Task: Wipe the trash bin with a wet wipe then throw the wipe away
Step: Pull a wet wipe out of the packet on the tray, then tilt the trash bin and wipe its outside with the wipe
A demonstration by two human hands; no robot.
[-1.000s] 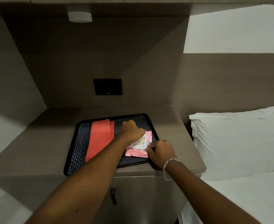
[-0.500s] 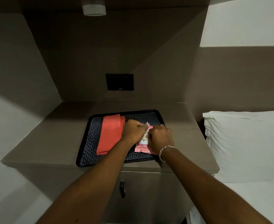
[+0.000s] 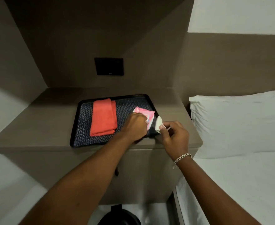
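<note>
Wipe (image 3: 159, 126), white and crumpled, is sitting pinched between the thumb and fingers of the right hand (image 3: 174, 137), which is hovering just past the near right corner of the tray (image 3: 76, 124); a chain bracelet (image 3: 182, 157) is hanging on that wrist. Just to the left, the left hand (image 3: 134, 127) is pressing down with curled fingers on the near edge of the pink wipe pack (image 3: 145, 115), gripping it against the tray. The pack is lying in the right part of the tray, tilted, with its far corner pointing toward the wall. Farther left on the same tray a folded orange cloth (image 3: 103, 118) is lying flat, well apart from the pack. The tray is resting on a brown bedside cabinet (image 3: 41, 120), whose dark door handle (image 3: 116, 172) is showing below between the two forearms. On the far wall above the cabinet a black switch plate (image 3: 109, 66) is sitting. To the right a white pillow (image 3: 240, 120) is lying on the bed (image 3: 247, 189). At the near bottom edge, on the floor under the cabinet, the dark round trash bin (image 3: 119, 216) is partly showing, untouched.
</note>
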